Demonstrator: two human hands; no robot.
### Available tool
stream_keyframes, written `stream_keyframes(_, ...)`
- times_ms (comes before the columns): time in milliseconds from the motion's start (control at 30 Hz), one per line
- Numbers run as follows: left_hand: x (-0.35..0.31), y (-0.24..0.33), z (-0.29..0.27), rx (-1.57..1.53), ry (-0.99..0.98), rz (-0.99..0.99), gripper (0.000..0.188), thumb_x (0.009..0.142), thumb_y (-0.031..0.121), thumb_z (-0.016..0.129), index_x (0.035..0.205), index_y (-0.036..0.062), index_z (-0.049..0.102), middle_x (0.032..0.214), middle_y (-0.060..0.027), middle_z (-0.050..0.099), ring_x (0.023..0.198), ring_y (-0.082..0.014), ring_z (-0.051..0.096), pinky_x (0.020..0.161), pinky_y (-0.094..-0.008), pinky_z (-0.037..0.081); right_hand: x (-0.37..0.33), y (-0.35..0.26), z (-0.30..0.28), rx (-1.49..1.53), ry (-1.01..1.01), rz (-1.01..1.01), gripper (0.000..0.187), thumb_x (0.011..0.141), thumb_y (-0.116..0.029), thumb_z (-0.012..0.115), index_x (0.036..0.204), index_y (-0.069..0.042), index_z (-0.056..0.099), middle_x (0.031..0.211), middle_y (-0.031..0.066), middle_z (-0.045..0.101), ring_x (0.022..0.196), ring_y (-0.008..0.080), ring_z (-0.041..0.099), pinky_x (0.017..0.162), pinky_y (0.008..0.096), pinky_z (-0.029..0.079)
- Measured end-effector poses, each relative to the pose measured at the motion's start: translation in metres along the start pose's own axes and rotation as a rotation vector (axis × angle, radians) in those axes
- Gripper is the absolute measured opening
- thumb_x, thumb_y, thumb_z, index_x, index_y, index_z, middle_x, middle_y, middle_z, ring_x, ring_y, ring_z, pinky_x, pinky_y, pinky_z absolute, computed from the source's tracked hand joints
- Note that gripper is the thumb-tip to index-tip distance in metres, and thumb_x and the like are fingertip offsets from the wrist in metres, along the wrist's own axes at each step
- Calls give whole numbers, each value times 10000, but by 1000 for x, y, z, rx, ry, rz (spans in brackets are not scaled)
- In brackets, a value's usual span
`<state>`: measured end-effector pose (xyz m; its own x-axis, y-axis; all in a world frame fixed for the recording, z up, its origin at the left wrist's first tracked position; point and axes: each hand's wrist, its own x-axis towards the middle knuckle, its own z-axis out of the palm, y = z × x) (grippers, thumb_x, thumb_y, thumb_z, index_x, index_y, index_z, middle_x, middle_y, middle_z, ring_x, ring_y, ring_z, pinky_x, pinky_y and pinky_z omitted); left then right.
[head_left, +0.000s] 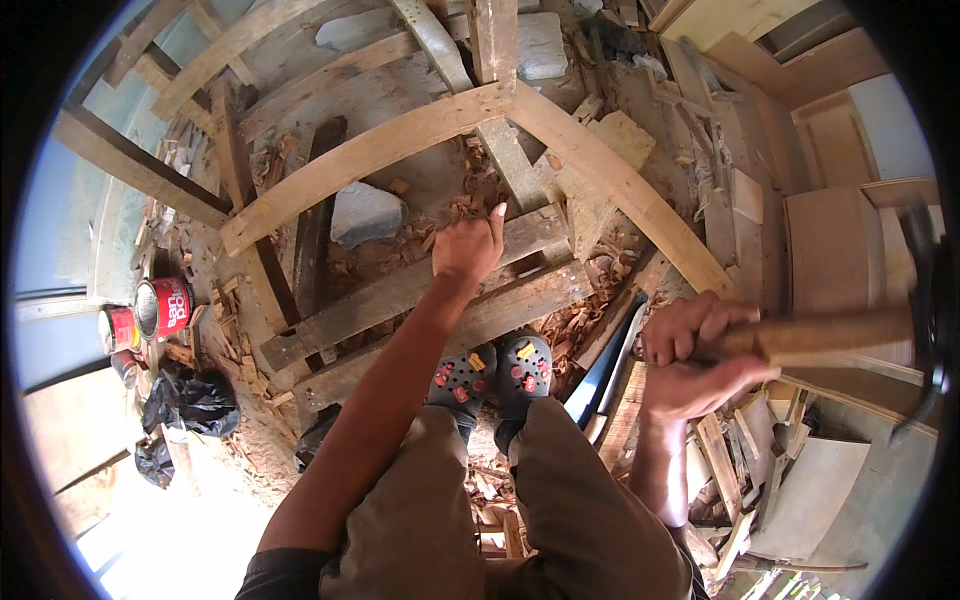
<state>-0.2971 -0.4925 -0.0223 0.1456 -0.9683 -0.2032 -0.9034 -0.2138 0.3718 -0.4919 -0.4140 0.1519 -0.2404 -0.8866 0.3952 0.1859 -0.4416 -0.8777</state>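
My right hand [695, 350] is wrapped round the wooden handle of a hammer [835, 338], raised at the right. The hammer's dark head lies near the right rim and is smeared by motion. My left hand [468, 248] grips the far edge of a weathered wooden plank [370, 310], thumb pointing away from me; its fingertips are hidden. Nearer me, a second plank [520, 308] runs alongside the first. An upright-ended frame of curved wooden rails [370, 165] stands just beyond, joined to a slanting grey bar [510, 165] close to my left hand.
My feet in dark clogs [525, 365] stand right behind the planks. Wood chips and offcuts litter the ground. A pale stone block [366, 214] lies inside the frame. Red cans [163, 306] and a black plastic bag [190, 402] are at left; wooden panels [830, 240] stand at right.
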Motion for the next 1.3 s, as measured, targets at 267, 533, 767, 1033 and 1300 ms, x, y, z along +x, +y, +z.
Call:
stream_keyframes(267,3,16,-1,-39,30,48,744,1046,485,228,811,-20,721,801,-277,685,795,-449,689,808,-525,547,-138,103,-72,-964,-409,524,315,1028,-249,472,988,58,530,704,281,607,632,493,619,553,520,478)
stream_keyframes(533,0,16,-4,-52,11,32,758,1045,485,237,736,-4,727,783,-270,684,787,-464,684,802,-539,544,-102,99,-52,-827,-290,490,392,1052,-333,425,1034,47,521,612,232,562,596,445,637,514,480,452)
stream_keyframes(767,0,10,-8,-44,6,9,743,1041,492,262,712,3,714,762,-271,680,766,-456,690,758,-544,558,-47,49,-31,-564,-153,458,541,1036,-508,335,827,-39,507,617,46,503,542,143,486,452,313,366)
stream_keyframes(1033,2,19,0,-93,40,35,761,1052,475,236,664,18,704,728,-247,683,742,-425,697,768,-527,555,-81,99,-71,-993,-411,587,412,1062,-294,411,749,-57,538,585,37,498,485,180,422,457,361,330)
stream_keyframes(1300,-2,8,-1,-99,94,30,745,1052,458,268,647,7,700,687,-258,658,695,-433,686,728,-531,555,-130,86,-70,-822,-169,542,476,1067,-386,341,889,8,539,563,138,521,507,290,586,487,422,426)
